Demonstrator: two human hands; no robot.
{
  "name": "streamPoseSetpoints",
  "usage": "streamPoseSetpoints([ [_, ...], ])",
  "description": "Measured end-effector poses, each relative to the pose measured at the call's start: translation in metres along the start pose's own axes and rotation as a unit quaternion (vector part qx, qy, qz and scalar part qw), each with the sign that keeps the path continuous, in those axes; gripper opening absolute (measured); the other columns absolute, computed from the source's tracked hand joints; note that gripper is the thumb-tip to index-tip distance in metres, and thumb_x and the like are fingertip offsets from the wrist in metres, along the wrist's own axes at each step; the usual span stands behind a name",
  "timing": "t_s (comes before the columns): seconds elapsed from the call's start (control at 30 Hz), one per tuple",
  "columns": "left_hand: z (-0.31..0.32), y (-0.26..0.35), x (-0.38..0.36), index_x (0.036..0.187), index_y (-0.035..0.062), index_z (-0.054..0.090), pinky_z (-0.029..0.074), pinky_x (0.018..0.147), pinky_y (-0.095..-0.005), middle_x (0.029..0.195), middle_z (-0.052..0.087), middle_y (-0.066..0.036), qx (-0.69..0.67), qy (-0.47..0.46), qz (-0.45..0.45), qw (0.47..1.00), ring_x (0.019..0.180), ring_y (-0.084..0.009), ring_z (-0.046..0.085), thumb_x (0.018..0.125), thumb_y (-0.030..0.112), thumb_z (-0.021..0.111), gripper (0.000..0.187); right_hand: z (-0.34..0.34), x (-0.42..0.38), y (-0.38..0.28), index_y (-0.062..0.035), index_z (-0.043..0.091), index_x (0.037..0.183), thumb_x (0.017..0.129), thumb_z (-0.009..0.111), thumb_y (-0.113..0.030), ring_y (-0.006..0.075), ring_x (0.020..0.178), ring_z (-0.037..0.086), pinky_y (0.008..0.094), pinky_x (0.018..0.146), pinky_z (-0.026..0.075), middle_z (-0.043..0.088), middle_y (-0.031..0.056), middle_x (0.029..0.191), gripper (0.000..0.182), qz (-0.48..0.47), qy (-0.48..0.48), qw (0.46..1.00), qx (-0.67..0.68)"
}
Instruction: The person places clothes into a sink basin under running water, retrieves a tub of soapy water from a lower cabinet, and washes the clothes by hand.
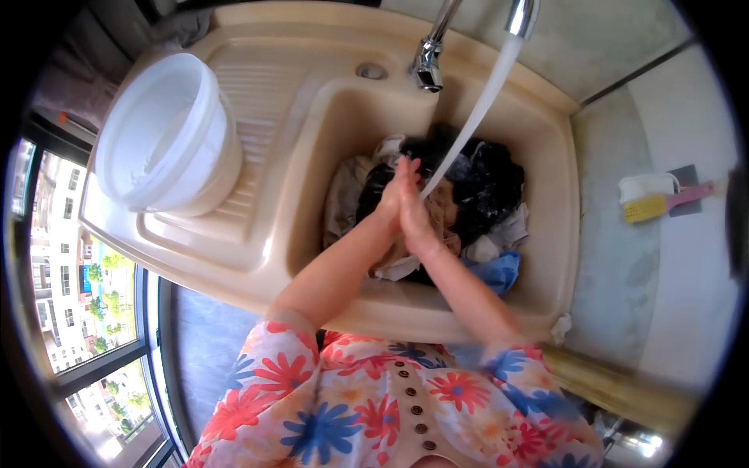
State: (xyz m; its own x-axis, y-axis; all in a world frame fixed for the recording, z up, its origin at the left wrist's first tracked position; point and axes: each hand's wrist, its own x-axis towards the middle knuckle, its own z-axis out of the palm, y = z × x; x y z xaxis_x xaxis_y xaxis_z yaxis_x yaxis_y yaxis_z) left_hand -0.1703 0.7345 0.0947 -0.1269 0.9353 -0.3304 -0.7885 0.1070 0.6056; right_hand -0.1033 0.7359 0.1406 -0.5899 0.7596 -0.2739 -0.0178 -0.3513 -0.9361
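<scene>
A mixed heap of laundry lies in the basin (558,187), spread over its floor. Most of the heap's far right part is a black garment (488,187), wet and shiny, with pale flecks that look like suds. A tan cloth (443,210) lies near the basin's middle, a grey-beige cloth (341,201) along its left wall, and a blue cloth (498,273) toward its near right corner, with a whitish cloth (511,229) just beyond.

Over the middle of the basin, the left hand (391,201) and the right hand (413,210) are set palm to palm, fingers straight and pointing toward the basin's far side. The fingers of one hand lie against those of the other, clamped on no visible item; whether the hands touch the laundry cannot be told. A stream of water (477,117) slants down into the basin just beside the right hand, from a chrome spout (523,17) above the far edge. A second chrome tap (427,66) stands behind the basin.

Left of the basin, a white bucket (218,168) is on the counter's ribbed surface (273,90). Well to the right of the basin, a yellow brush (645,208) with a pink handle is against the wall.
</scene>
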Motion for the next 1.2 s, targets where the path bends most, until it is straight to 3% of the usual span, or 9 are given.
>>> streamPoseSetpoints([
  [0.2,0.041,0.011,-0.020,0.133,0.0156,0.034,0.022,0.102,-0.0333,0.135,0.037,-0.004,-0.104,0.032,-0.069,0.992,0.122,-0.0204,0.033,0.087,0.061,0.029,0.065,-0.028,0.022,0.006,-0.0079,0.043,0.127,0.091,0.039,-0.038,0.0185,0.120,0.035,0.0302,0.101,0.024,0.044,0.0062,0.126,0.047,-0.059,0.030,0.998,-0.007],
  [0.23,0.045,0.008,-0.022,0.134,0.0197,0.032,0.022,0.102,-0.0337,0.134,0.037,-0.002,-0.108,-0.019,-0.125,0.986,0.121,-0.0211,0.033,0.088,0.059,0.029,0.061,-0.058,0.054,0.039,-0.0065,0.053,0.116,0.089,0.044,-0.032,0.0141,0.097,0.050,0.0268,0.088,0.037,0.056,0.0020,0.103,0.038,-0.035,0.062,0.994,0.089],
  [0.33,0.061,0.027,-0.034,0.129,0.0029,0.036,0.027,0.100,-0.0366,0.129,0.042,-0.012,-0.057,-0.061,-0.081,0.993,0.119,-0.0249,0.037,0.092,0.047,0.028,0.058,-0.070,0.036,-0.008,-0.0044,0.060,0.099,0.087,0.051,-0.027,0.0162,0.082,0.057,0.0285,0.076,0.045,0.061,0.0059,0.093,0.027,0.007,0.139,0.989,0.052],
  [0.43,0.045,0.017,-0.018,0.104,0.0039,0.054,0.038,0.089,-0.0341,0.102,0.057,-0.008,-0.188,-0.051,-0.077,0.978,0.098,-0.0228,0.050,0.091,0.036,0.043,0.037,-0.069,0.034,-0.006,-0.0003,0.056,0.100,0.085,0.055,-0.021,0.0254,0.093,0.056,0.0358,0.086,0.045,0.059,0.0142,0.102,0.026,0.046,0.066,0.950,0.303],
  [0.53,0.038,0.010,-0.014,0.124,-0.0047,0.039,0.038,0.094,-0.0370,0.117,0.049,-0.016,-0.195,0.005,-0.024,0.981,0.103,-0.0246,0.051,0.092,0.025,0.041,0.044,-0.043,0.027,-0.008,0.0018,0.054,0.100,0.084,0.056,-0.018,0.0304,0.094,0.056,0.0412,0.089,0.044,0.059,0.0154,0.097,0.025,0.058,0.025,0.917,0.394],
  [0.67,0.019,-0.006,-0.001,0.114,-0.0018,0.051,0.044,0.083,-0.0342,0.100,0.058,-0.011,0.060,0.070,0.113,0.989,0.092,-0.0238,0.056,0.088,0.012,0.046,0.030,-0.038,0.041,0.011,-0.0006,0.053,0.094,0.082,0.060,-0.020,0.0284,0.089,0.056,0.0398,0.085,0.045,0.059,0.0120,0.089,0.024,0.061,0.023,0.932,0.357],
  [0.73,0.020,-0.009,-0.006,0.108,0.0009,0.056,0.045,0.080,-0.0330,0.094,0.060,-0.010,0.426,0.145,0.216,0.866,0.089,-0.0259,0.058,0.087,0.010,0.047,0.024,-0.033,0.042,0.013,-0.0016,0.053,0.085,0.082,0.059,-0.022,0.0256,0.082,0.057,0.0375,0.080,0.047,0.058,0.0109,0.083,0.022,0.060,0.031,0.925,0.375],
  [1.13,0.011,0.004,-0.024,0.122,0.0120,0.045,0.037,0.091,-0.0460,0.113,0.055,-0.013,0.727,0.078,0.211,0.649,0.111,-0.0336,0.046,0.084,0.022,0.040,0.039,-0.026,0.022,0.028,-0.0076,0.057,0.094,0.085,0.057,-0.029,0.0242,0.087,0.056,0.0348,0.083,0.044,0.059,0.0090,0.090,0.023,0.153,0.047,0.899,0.408],
  [1.2,0.006,0.010,-0.034,0.129,0.0126,0.038,0.025,0.097,-0.0561,0.126,0.045,-0.012,0.811,0.040,0.131,0.568,0.124,-0.0358,0.031,0.085,0.026,0.039,0.045,-0.023,0.022,0.028,-0.0075,0.058,0.098,0.084,0.057,-0.034,0.0207,0.085,0.055,0.0317,0.080,0.044,0.059,0.0064,0.089,0.029,0.157,0.155,0.959,0.178],
])
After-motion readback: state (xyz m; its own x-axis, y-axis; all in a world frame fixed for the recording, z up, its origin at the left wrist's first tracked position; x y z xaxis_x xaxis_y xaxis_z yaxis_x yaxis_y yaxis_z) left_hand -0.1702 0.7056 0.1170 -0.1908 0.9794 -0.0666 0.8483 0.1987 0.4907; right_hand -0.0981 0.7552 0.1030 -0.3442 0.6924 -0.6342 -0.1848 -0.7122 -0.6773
